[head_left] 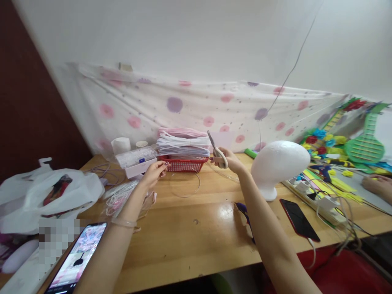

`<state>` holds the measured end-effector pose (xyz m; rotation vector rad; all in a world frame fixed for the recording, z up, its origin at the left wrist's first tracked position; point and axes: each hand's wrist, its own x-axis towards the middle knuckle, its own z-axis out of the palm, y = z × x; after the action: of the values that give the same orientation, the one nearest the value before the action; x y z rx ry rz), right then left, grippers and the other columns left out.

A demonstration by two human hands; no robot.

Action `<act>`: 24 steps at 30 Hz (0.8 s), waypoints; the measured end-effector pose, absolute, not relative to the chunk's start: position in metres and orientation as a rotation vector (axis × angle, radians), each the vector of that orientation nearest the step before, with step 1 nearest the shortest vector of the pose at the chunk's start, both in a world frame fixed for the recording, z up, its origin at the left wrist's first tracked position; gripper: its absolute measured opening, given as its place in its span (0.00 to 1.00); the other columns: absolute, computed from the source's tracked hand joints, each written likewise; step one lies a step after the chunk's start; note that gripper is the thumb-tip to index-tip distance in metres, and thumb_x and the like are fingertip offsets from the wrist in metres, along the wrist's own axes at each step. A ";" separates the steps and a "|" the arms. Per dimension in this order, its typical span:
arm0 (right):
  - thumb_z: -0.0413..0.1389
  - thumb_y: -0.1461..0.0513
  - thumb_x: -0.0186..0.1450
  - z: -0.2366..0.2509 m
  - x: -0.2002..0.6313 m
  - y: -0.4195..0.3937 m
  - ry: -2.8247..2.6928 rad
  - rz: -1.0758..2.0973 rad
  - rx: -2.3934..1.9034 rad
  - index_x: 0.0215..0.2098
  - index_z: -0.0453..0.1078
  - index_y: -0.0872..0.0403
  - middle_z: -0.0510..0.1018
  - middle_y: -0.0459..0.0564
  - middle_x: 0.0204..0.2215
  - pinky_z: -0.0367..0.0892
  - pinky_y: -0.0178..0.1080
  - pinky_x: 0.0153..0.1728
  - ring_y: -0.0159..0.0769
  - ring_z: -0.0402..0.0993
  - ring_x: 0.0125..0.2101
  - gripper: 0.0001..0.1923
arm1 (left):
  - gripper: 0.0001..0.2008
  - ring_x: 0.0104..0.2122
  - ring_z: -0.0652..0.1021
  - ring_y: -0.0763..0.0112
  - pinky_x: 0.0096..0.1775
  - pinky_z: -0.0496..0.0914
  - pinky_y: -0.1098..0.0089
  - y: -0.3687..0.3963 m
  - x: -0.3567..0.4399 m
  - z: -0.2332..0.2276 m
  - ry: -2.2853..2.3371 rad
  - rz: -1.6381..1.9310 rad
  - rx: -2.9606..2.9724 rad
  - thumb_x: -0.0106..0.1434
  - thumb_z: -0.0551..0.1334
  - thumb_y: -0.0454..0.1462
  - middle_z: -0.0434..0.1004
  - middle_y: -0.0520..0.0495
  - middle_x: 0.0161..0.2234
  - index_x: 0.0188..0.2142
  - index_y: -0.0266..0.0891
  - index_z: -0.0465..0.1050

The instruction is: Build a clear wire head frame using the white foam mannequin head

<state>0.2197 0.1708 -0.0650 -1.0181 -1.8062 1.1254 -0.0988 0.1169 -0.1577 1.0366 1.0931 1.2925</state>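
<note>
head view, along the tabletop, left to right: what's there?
White plastic bag → phone with lit screen → left hand → red basket → right hand holding scissors → foam head → dark phone → power strip.

Paper stack [183,143] in basket [183,165]

Right hand [228,160] grips scissors [216,151]; left hand [154,171] pinches clear thread [185,183] near red basket [183,165].

head view, forward-down — near table [196,228]
</note>
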 end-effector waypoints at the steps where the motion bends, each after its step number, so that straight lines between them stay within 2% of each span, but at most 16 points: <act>1: 0.69 0.55 0.48 -0.063 0.220 0.168 -1.800 1.116 -1.008 0.29 0.66 0.55 0.74 0.43 0.19 0.59 0.30 0.18 0.29 0.67 0.19 0.20 | 0.17 0.45 0.78 0.62 0.44 0.76 0.57 0.114 -0.097 -0.155 1.047 1.323 1.014 0.68 0.62 0.41 0.74 0.41 0.50 0.53 0.36 0.70; 6: 0.67 0.57 0.50 -0.040 0.228 0.151 -1.807 1.087 -0.973 0.31 0.67 0.55 0.74 0.43 0.20 0.58 0.30 0.18 0.28 0.66 0.19 0.16 | 0.13 0.37 0.78 0.68 0.37 0.77 0.64 0.097 -0.091 -0.132 0.798 1.381 0.892 0.68 0.62 0.40 0.76 0.44 0.44 0.49 0.35 0.71; 9: 0.68 0.60 0.50 -0.015 0.237 0.138 -1.852 1.102 -0.985 0.30 0.68 0.55 0.73 0.42 0.18 0.57 0.29 0.17 0.27 0.66 0.18 0.15 | 0.09 0.27 0.75 0.76 0.27 0.73 0.73 0.087 -0.086 -0.112 0.690 1.371 0.804 0.68 0.62 0.39 0.75 0.50 0.34 0.42 0.34 0.72; 11: 0.69 0.62 0.50 0.002 0.244 0.130 -1.891 1.153 -0.987 0.28 0.69 0.56 0.74 0.43 0.18 0.55 0.28 0.16 0.27 0.66 0.17 0.14 | 0.08 0.20 0.68 0.81 0.22 0.66 0.77 0.079 -0.082 -0.097 0.633 1.364 0.745 0.69 0.61 0.37 0.69 0.55 0.26 0.35 0.33 0.71; 14: 0.69 0.61 0.51 0.017 0.251 0.117 -1.934 1.298 -0.955 0.26 0.70 0.57 0.72 0.44 0.16 0.52 0.29 0.14 0.25 0.63 0.15 0.13 | 0.15 0.16 0.61 0.83 0.20 0.62 0.80 0.064 -0.073 -0.075 0.556 1.371 0.671 0.70 0.57 0.31 0.57 0.58 0.19 0.24 0.34 0.66; 18: 0.68 0.55 0.55 0.005 0.254 0.107 -1.884 1.477 -0.890 0.25 0.70 0.58 0.68 0.41 0.14 0.52 0.30 0.13 0.24 0.59 0.13 0.16 | 0.19 0.17 0.61 0.83 0.21 0.62 0.80 0.045 -0.062 -0.065 0.479 1.415 0.615 0.72 0.52 0.30 0.56 0.57 0.19 0.23 0.34 0.66; 20: 0.63 0.54 0.63 -0.014 0.251 0.109 -1.813 1.520 -0.869 0.32 0.71 0.59 0.72 0.42 0.20 0.58 0.29 0.15 0.24 0.62 0.15 0.14 | 0.18 0.17 0.61 0.83 0.21 0.62 0.80 0.042 -0.060 -0.071 0.472 1.437 0.605 0.72 0.52 0.30 0.56 0.57 0.19 0.24 0.33 0.67; 22: 0.56 0.55 0.70 -0.036 0.245 0.115 -1.729 1.551 -0.854 0.43 0.71 0.58 0.76 0.46 0.32 0.70 0.32 0.24 0.27 0.71 0.24 0.13 | 0.15 0.18 0.63 0.82 0.22 0.64 0.79 0.045 -0.061 -0.086 0.496 1.469 0.600 0.71 0.54 0.31 0.59 0.57 0.20 0.27 0.33 0.69; 24: 0.56 0.56 0.70 -0.056 0.239 0.124 -1.638 1.575 -0.835 0.49 0.70 0.57 0.77 0.50 0.41 0.75 0.39 0.34 0.33 0.76 0.34 0.14 | 0.07 0.22 0.70 0.79 0.24 0.69 0.76 0.052 -0.064 -0.104 0.558 1.512 0.599 0.69 0.60 0.36 0.69 0.54 0.27 0.36 0.34 0.71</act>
<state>0.2388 0.1242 -0.0555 -0.8355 -1.6379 1.5753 -0.0637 0.0518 -0.1040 0.5993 0.5579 1.5125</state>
